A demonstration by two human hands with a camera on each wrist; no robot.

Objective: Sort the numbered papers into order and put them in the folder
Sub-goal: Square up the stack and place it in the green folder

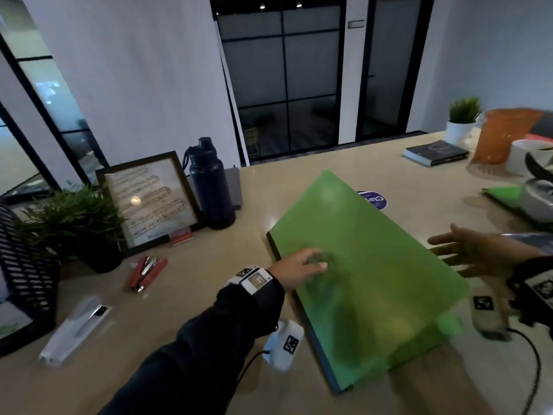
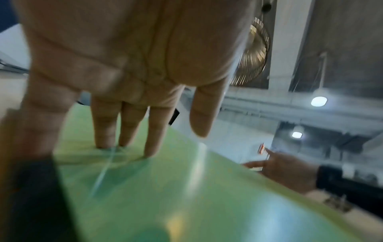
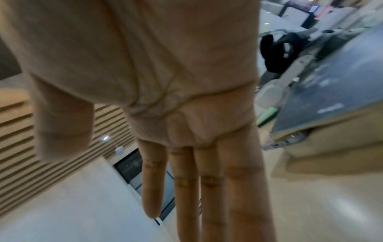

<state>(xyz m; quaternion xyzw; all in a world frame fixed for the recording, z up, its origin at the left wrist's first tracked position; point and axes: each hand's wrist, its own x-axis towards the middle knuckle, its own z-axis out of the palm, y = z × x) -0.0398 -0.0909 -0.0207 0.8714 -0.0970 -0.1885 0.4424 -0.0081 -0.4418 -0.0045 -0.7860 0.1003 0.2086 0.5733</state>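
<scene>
A translucent green folder [image 1: 374, 250] lies slanted on the tan table [image 1: 209, 310], its cover raised off the dark edge beneath. My left hand [image 1: 299, 265] is at the folder's left edge, its fingers showing through the cover. In the left wrist view these straight fingertips [image 2: 149, 153] touch the green sheet [image 2: 165, 188] while the thumb stays clear of it. My right hand [image 1: 466, 250] hovers open at the folder's right edge, fingers spread and holding nothing; its straight fingers [image 3: 196, 180] fill the right wrist view. No numbered papers show.
A red stapler [image 1: 146, 274], a white stapler [image 1: 74, 330], a potted plant [image 1: 74, 220], a framed picture [image 1: 146, 202] and a dark bottle [image 1: 209, 187] stand left. A book [image 1: 434, 152], a second green folder [image 1: 505, 194] and a round purple sticker [image 1: 374, 200] lie far right.
</scene>
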